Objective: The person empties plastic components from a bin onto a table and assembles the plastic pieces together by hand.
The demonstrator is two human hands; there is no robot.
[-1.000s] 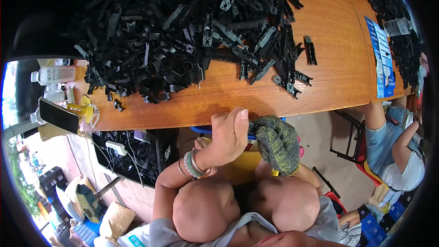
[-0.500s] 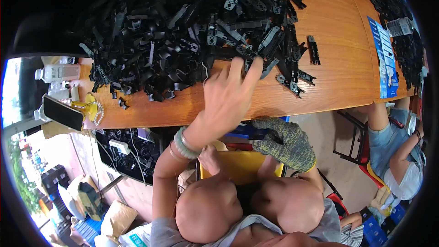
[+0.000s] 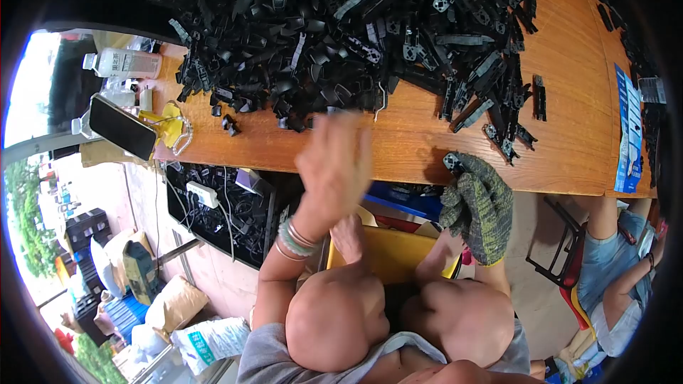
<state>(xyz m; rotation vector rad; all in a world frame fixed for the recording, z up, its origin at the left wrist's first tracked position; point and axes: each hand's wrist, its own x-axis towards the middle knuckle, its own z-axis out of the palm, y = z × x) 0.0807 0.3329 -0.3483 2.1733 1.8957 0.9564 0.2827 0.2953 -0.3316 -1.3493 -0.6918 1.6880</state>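
Note:
My left hand [image 3: 334, 163], bare and wearing bracelets, is over the table's front edge, just below the near side of a pile of small curved black plastic pieces [image 3: 313, 92]. Motion blurs its fingers, and I cannot see anything held in them. A grey and yellow knitted glove covers my right hand [image 3: 484, 206], whose fingers are closed at the table edge. The end of a black plastic clip part [image 3: 452, 162] sticks out of the glove's top. Several long black clip parts [image 3: 501, 144] lie on the wood beyond it.
The wooden table [image 3: 420, 139] bears a big heap of black parts. At left are a phone [image 3: 122, 126] on a yellow stand and a bottle [image 3: 128, 64]. A yellow stool [image 3: 384, 252] and a blue bin [image 3: 405, 203] are below. Another person [image 3: 612, 263] sits at right.
My left hand has pulled back from the long clip parts and moved left, toward the small curved pieces. My gloved right hand has risen to the table edge, with a clip part showing. The view has shifted.

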